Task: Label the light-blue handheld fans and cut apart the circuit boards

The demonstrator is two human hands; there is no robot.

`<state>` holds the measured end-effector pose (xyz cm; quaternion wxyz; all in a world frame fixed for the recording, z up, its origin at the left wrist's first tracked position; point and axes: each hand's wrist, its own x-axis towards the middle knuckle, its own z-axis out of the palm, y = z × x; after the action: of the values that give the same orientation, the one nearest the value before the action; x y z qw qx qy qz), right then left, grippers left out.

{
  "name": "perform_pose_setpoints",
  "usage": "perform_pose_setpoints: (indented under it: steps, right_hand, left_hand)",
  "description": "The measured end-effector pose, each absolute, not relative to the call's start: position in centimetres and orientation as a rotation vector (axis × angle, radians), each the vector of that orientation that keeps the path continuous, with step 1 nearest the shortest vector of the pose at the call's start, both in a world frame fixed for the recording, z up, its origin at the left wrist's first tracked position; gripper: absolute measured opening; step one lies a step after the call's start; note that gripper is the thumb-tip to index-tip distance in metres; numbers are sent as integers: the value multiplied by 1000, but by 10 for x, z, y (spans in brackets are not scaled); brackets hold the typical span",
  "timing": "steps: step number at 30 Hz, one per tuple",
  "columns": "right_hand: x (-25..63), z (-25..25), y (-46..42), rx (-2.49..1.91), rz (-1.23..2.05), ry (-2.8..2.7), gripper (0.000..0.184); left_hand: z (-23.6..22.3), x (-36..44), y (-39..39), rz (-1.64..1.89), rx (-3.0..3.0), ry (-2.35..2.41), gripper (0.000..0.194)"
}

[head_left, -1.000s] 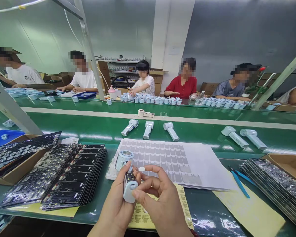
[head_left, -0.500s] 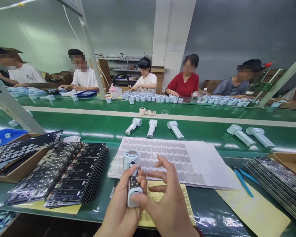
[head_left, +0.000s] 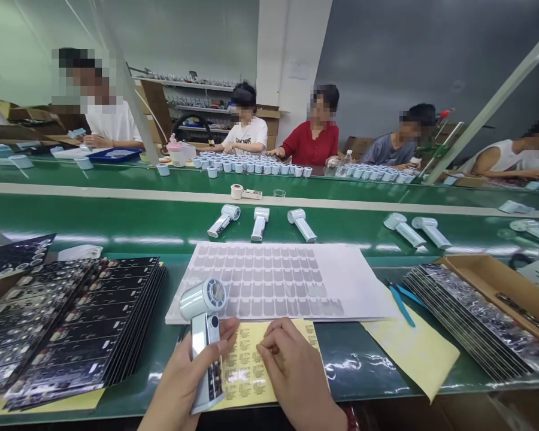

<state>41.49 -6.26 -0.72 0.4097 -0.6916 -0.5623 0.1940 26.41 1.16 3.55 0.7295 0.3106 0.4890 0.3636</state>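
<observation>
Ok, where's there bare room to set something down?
Nearest: the bench between the yellow label sheet and the loose yellow paper. Farther off: the green strip between the trio of handheld fans and the pair to their right. Crowded: the left, under stacked boards; the right, under another stack and a box.

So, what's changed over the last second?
The right hand has let go of the fan and moved to the yellow label sheet, fingertips bunched. The left hand still holds the fan, now turned so its round opening faces more toward the camera. The blue cutters haven't moved.
</observation>
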Motion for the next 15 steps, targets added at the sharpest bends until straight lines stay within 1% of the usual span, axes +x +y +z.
perform_pose_setpoints:
  steps: [2,7,10,15]
  right_hand:
    - [416,-4,-63,-1715,498,-1440,14]
    - [429,13,-66,-1496,838,-1153,15]
    - [431,29,-66,-1372,949,-1100,17]
    - [416,56,-55,-1238,1057,-1084,8]
  left_hand:
    - [35,264,11,808,703,1093,33]
    - [43,267,10,816,680,1146,35]
    - [48,270,10,816,675,1132,37]
    - [56,279,16,854,560,1077,42]
